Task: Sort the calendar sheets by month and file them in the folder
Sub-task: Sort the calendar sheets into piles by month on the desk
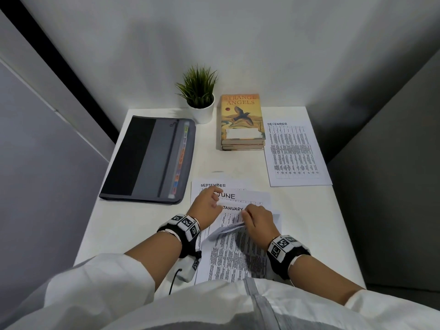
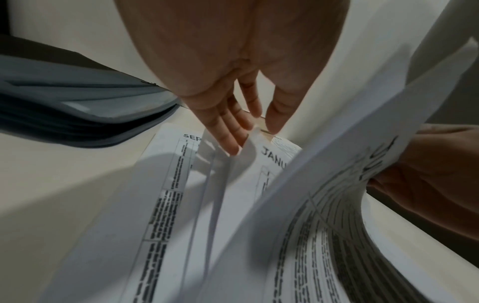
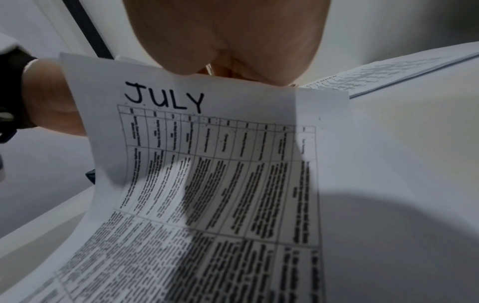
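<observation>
Right hand point(image 1: 258, 220): clamped on the top edge of the July sheet point(image 3: 207, 164), lifting it so the month underneath can be read.
Left hand point(image 2: 233, 114): fingers straight and apart, resting on the fanned stack point(image 1: 228, 203) to pin it, likely against sliding.
Stack: September, June and January headings staggered near the counter point(image 1: 147, 225) front.
December sheet point(image 1: 295, 152): set apart at the right, seemingly as a sorted end.
Folder point(image 1: 150, 158): lying at the left, tabs showing, nothing filed yet as far as visible.

Lifted JULY sheet point(image 3: 207, 164) beneath right hand point(image 3: 225, 34)

White desk point(image 1: 142, 225) between grey walls point(image 1: 262, 44)
</observation>
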